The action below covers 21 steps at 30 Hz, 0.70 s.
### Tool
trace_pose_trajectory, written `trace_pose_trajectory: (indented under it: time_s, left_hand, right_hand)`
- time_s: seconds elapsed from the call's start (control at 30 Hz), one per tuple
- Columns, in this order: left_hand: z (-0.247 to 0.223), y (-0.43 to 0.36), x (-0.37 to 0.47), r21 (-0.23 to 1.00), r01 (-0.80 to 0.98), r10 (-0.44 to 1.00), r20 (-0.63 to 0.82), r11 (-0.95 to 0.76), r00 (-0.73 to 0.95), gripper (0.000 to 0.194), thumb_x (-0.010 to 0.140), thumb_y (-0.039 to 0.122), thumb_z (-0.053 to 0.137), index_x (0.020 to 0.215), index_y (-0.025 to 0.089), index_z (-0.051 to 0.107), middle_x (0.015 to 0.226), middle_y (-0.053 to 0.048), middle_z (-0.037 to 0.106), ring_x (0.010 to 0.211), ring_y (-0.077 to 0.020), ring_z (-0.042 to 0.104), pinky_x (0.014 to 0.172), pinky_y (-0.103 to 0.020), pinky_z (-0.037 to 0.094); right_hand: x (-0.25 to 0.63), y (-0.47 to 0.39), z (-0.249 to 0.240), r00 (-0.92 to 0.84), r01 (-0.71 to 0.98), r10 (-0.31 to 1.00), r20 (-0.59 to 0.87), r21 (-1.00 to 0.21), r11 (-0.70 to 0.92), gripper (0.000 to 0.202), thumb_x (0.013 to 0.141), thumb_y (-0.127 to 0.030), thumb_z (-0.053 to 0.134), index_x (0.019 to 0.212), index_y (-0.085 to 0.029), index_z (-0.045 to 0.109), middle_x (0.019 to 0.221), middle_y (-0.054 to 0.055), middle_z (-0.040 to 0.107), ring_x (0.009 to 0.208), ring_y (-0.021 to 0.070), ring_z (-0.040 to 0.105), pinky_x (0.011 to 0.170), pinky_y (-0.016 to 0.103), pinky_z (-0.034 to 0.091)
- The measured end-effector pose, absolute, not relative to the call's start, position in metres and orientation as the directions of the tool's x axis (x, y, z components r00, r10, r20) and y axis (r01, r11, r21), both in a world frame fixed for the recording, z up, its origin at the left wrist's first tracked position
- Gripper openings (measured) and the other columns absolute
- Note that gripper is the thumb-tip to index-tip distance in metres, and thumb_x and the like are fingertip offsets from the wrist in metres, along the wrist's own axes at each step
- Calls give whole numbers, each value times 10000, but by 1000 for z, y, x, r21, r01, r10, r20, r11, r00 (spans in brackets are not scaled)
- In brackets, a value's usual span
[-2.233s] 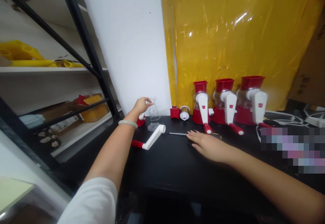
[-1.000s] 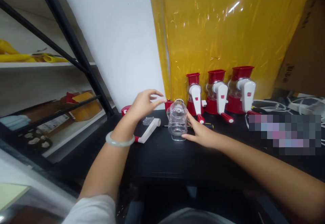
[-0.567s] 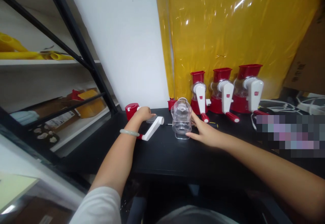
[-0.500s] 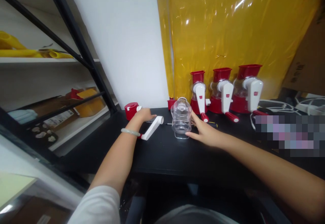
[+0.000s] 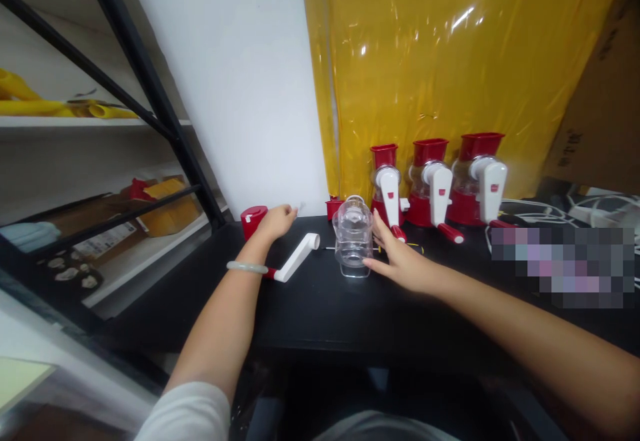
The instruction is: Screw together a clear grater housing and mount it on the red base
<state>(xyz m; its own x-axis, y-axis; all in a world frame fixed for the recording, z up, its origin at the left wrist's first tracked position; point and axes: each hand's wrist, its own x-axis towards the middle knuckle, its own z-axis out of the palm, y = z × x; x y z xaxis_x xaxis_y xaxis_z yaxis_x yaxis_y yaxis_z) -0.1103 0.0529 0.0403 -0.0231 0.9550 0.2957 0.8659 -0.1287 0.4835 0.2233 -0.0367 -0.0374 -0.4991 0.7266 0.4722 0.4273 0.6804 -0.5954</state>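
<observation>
Clear housing (image 5: pixel 353 238) gripped by right hand (image 5: pixel 400 258), left hand (image 5: pixel 278 221) pinching transparent piece (image 5: pixel 301 207), carton lettering (image 5: pixel 571 150) illegible

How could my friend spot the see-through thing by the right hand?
Find the big yellow sheet, then the black table in front. There, the right hand touches a clear plastic body. It has no red top or crank, unlike the three crank machines nearby.

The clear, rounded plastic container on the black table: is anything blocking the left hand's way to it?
Nothing visible blocks the left hand from the clear, rounded plastic container. The red-handled white plastic crank lies close by, seemingly just nearer the camera than that path.
</observation>
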Motion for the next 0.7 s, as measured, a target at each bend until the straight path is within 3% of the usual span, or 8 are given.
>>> trace_pose_trajectory:
  time_s: [0.07,0.13,0.17,0.23,0.3,0.43,0.57,0.7]
  left_hand:
    - [51,48,-102,562,803,927,375,-198,-34,422,982,530,305,823,211,532,997,-145,716,1027,-276,698,857,-394,555]
    - [59,38,-88,652,696,904,428,-301,-11,441,1009,520,193,876,220,488,1107,-119,689,1094,-226,687,868,-366,574]
    - [62,32,-79,783,471,890,456,-405,7,406,993,558,285,871,221,475,1116,-113,683,1115,-230,681,893,-386,577]
    - [66,18,-62,885,55,884,453,-461,118,429,924,639,485,827,222,460,1090,-93,687,1101,-245,688,933,-440,577]
    - [69,2,-47,904,-118,878,427,-411,217,472,888,670,584,792,221,471,1065,-92,697,1100,-256,685,945,-456,576]
    - [69,-17,-31,914,-177,860,404,-365,312,492,946,661,554,750,222,452,1051,-76,694,1110,-246,674,956,-452,581]
    - [67,-18,-33,897,-225,853,435,-381,288,484,950,659,560,753,223,486,947,-44,671,1017,-203,679,917,-408,598]
    - [62,-11,-36,886,-164,843,463,-433,274,507,946,698,524,765,225,501,1002,-46,685,1016,-206,675,876,-384,586]
  right_hand:
    - [224,-40,-26,-476,468,733,485,-566,679,1084,964,-539,593,1665,-248,-182,1740,171,69,1546,364,307,1237,591,320]
    - [224,-43,-6,-465,496,708,531,-506,705,1040,957,-556,592,1689,-238,-76,1738,165,119,1558,368,282,1248,601,292]
    - [223,-44,8,-467,503,686,557,-471,725,997,960,-554,585,1696,-230,-4,1729,166,172,1563,369,268,1253,609,275]
    - [219,-43,39,-465,489,617,635,-396,777,907,965,-544,575,1688,-226,130,1701,167,270,1557,362,292,1255,609,270]
    - [211,-39,71,-482,479,548,683,-318,818,797,969,-510,583,1652,-240,275,1674,152,327,1551,349,305,1262,590,262]
    - [187,-27,121,-569,471,491,660,-228,852,701,911,-450,693,1547,-262,468,1576,146,444,1490,339,404,1219,569,341]
    - [165,-21,141,-636,473,473,609,-176,863,780,824,-316,783,1537,-211,484,1407,150,572,1301,296,575,1101,464,481]
    - [159,-22,141,-632,513,474,613,-129,849,794,829,-327,761,1554,-187,467,1340,152,598,1175,288,626,989,426,530]
